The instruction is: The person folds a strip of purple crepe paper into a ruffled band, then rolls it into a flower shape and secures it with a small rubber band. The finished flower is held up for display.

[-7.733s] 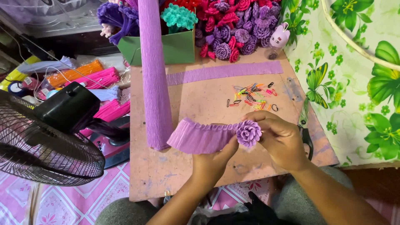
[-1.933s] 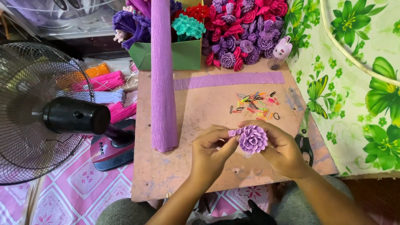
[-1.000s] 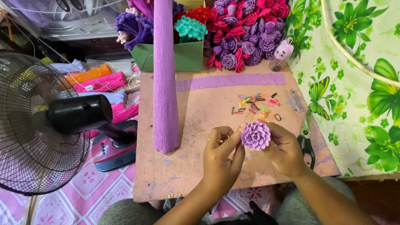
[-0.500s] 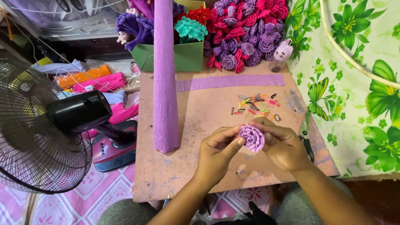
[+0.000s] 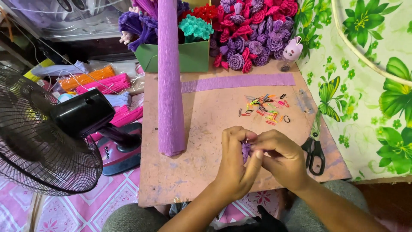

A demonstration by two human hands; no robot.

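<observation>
Below, worn brown board, floor fan.

Both hands close around a small purple paper flower over the brown work board, the left hand and right hand touching. On the board, a purple crepe roll lies left of the hands, small coloured bands beyond them, black-handled scissors to their right. A black fan stands beside the board's left edge.
</observation>
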